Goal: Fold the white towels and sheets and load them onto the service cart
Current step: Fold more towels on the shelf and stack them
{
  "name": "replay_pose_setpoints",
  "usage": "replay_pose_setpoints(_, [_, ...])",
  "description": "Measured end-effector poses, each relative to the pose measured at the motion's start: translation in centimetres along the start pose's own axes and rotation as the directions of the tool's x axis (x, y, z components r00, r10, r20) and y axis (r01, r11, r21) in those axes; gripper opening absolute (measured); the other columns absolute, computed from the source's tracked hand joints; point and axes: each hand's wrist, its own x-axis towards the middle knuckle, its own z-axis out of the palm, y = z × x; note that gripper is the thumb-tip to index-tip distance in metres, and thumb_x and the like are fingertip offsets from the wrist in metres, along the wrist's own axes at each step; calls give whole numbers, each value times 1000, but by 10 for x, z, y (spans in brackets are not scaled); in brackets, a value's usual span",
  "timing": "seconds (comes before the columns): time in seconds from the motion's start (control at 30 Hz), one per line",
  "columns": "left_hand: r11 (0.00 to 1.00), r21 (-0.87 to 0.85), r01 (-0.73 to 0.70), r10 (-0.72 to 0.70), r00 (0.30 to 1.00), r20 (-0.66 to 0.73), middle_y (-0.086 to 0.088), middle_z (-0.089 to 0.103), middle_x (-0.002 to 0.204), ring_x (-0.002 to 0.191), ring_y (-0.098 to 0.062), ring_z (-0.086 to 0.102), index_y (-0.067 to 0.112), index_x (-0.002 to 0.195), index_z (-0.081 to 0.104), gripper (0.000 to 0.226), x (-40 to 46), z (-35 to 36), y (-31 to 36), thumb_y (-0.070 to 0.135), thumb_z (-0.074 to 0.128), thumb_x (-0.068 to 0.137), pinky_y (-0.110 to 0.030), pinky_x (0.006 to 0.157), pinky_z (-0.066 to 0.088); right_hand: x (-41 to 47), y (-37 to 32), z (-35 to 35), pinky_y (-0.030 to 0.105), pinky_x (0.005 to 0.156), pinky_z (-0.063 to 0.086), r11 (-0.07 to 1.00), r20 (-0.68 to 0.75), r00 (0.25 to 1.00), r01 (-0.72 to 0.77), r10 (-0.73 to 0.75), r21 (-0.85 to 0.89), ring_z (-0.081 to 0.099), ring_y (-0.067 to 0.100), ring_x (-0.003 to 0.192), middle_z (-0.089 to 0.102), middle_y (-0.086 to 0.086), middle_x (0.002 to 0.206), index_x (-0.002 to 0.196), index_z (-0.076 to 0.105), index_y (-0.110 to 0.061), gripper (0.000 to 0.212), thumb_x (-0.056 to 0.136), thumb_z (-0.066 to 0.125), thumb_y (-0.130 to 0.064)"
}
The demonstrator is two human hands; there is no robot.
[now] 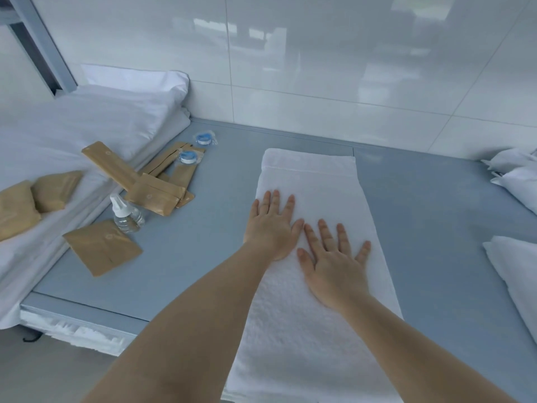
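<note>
While both our palms lie flat on the white towel [312, 205], we can see it stretched out as a long folded strip on the grey-blue table [203, 257], running from our edge of the table toward the tiled wall [319, 68]. Our left hand [271, 228] presses on the towel's left half with fingers straight and slightly spread. Our right hand [334, 263] lies just beside it, a little nearer to us, also with straight spread fingers, and its forefinger nearly touches the left thumb. Neither hand curls around anything.

Left of the towel, well apart from it, brown paper packets [154, 196] lie scattered on the table, with a small clear spray bottle [126, 215] among them and two blue-and-white round items in wrappers [187, 156] further back. Beyond those, left of the towel, a stack of white sheets [87, 117] rests against the wall. Right of the towel, near the table's right side, more white linen [517, 181] sits in a heap.
</note>
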Motion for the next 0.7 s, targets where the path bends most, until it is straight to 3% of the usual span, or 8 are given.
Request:
replay_pose_setpoints(0.23, [999, 30, -43, 44, 999, -29, -7, 3, 162, 149, -21, -1, 20, 154, 8, 53, 3, -6, 4, 36, 16, 104, -36, 120, -3, 30, -2, -4, 68, 107, -10, 999, 0, 999, -41, 41, 8, -19, 20, 146, -17, -14, 159, 148, -14, -43, 58, 94, 1, -59])
replay_pose_setpoints(0.47, [998, -55, 2, -4, 1000, -25, 1, -15, 161, 147, -13, -16, 31, 152, -8, 60, -57, 12, 2, 51, 9, 98, -36, 117, -11, 44, 5, -7, 67, 108, -11, 1000, -1, 1000, -21, 21, 9, -18, 20, 146, -15, -13, 159, 147, -14, -43, 58, 93, -1, -59])
replay_pose_setpoints(0.7, [998, -62, -23, 19, 998, -64, -2, -8, 162, 148, -14, -12, 30, 154, -3, 63, -62, 10, 1, 53, 11, 96, -38, 119, -9, 23, 49, -15, 67, 109, -9, 990, 46, 989, -141, 142, -23, -15, 13, 147, -16, -14, 159, 149, -14, -39, 54, 98, 1, -51])
